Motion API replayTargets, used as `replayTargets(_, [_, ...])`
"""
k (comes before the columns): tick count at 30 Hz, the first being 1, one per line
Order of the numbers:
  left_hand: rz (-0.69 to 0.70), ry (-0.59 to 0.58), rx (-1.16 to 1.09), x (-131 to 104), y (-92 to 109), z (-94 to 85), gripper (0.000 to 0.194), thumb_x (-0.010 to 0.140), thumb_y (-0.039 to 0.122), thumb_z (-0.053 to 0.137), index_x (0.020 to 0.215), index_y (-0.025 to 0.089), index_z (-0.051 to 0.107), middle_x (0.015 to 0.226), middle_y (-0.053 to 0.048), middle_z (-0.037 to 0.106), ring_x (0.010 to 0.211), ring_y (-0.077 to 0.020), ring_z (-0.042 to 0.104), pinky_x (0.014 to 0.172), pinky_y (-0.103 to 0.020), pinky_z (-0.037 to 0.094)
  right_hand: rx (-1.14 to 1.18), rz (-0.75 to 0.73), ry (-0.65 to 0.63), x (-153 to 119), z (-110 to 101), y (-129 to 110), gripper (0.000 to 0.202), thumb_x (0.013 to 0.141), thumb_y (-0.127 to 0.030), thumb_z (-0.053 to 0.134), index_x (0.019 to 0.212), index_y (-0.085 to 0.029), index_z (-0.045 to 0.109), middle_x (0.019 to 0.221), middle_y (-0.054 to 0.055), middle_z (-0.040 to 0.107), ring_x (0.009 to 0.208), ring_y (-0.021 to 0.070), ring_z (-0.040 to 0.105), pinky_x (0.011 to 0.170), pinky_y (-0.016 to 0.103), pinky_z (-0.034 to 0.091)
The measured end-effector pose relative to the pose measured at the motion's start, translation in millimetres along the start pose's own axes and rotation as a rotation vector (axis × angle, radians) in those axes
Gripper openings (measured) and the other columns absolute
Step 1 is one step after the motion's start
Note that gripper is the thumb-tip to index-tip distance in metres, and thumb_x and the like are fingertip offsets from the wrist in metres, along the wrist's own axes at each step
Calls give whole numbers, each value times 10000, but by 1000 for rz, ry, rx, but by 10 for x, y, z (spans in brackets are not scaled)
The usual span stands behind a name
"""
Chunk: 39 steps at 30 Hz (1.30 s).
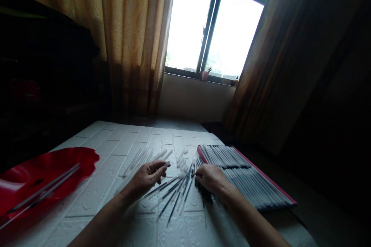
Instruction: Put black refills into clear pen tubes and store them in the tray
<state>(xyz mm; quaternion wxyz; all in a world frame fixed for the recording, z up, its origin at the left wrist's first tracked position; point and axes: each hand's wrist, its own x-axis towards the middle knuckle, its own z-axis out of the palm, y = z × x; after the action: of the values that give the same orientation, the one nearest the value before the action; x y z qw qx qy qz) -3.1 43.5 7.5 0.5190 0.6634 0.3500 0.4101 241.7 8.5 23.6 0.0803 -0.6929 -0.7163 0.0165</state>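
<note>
Refills (174,193) lie loose on the bench (121,142) between your hands, clear tubes (139,160) beyond them. Your left hand (149,177) pinches one small piece; your right hand (211,177) is curled over the dark pile, grip unclear. Tray (246,181) looks nearly full; red dish (43,173) holds two sticks, so plenty stays unsorted.

Left hand (147,178) pinching clear tube (165,165) — probably, right hand (211,178) on refills (176,193)

Red wavy plastic tray (58,162) at the left edge of the white brick-patterned tabletop (121,139), flat pink-edged box of pens (246,181) at the right edge, loose thin dark refills (174,193) between them, clear plastic tubes (139,160) behind the refills.
</note>
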Motion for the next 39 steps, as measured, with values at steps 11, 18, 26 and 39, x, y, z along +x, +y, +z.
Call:
replayTargets(11, [12, -26, 125, -30, -47, 30, 454, 701, 491, 675, 959, 121, 725, 709, -45, 668, 564, -125, 549, 521, -226, 450, 545, -62, 125, -17, 8, -154, 147, 766, -205, 573, 859, -184, 685, 796, 31, 699, 714, 151, 620, 631, 236, 428])
replayTargets(18, [90, -47, 274, -85, 9, 64, 347, 784, 401, 617, 1003, 157, 730, 939, -107, 735, 802, -214, 658, 706, -288, 517, 1760, 44, 21, -36, 248, -501, 316, 590, -341, 817, 828, -156, 724, 688, 31, 691, 536, 88, 546, 447, 178, 302])
replayTargets(26, [129, -50, 307, -127, 69, 88, 323, 813, 403, 609, 1024, 186, 719, 891, -76, 730, 764, -203, 655, 686, -286, 528, 2045, 81, -219, -92, 272, -449, 256, 577, -211, 850, 796, -143, 737, 709, 47, 702, 534, 57, 536, 446, 145, 313])
replayTargets(39, [118, -42, 291, -136, 89, 65, 317, 811, 398, 601, 1016, 188, 722, 875, -80, 721, 617, -151, 615, 582, -249, 511, 2119, 108, -294, -111, 290, -456, 358, 575, -227, 865, 894, -171, 712, 714, 16, 681, 548, 51, 556, 504, 147, 384])
